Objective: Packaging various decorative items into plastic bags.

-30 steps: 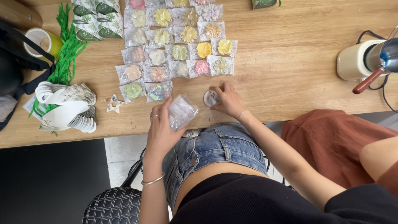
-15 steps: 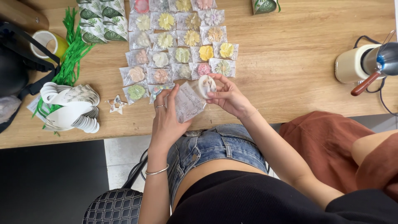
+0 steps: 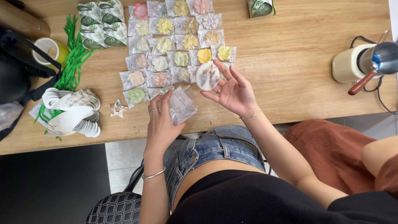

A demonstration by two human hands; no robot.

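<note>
Two hands are seen in the head view, raised just above the near edge of the wooden table (image 3: 290, 74). A small clear bag (image 3: 181, 105) is pinched shut-fingered in the left hand (image 3: 159, 124); a round white soap (image 3: 207, 76) is gripped at the fingertips of the right hand (image 3: 234, 91). Bagging appears to be under way; the bag's mouth would need opening and lining up. Behind, bagged flower soaps (image 3: 174, 45) are laid in rows, pastel-coloured. Green-and-white leaf-printed boxes (image 3: 99, 25) are stacked far left.
</note>
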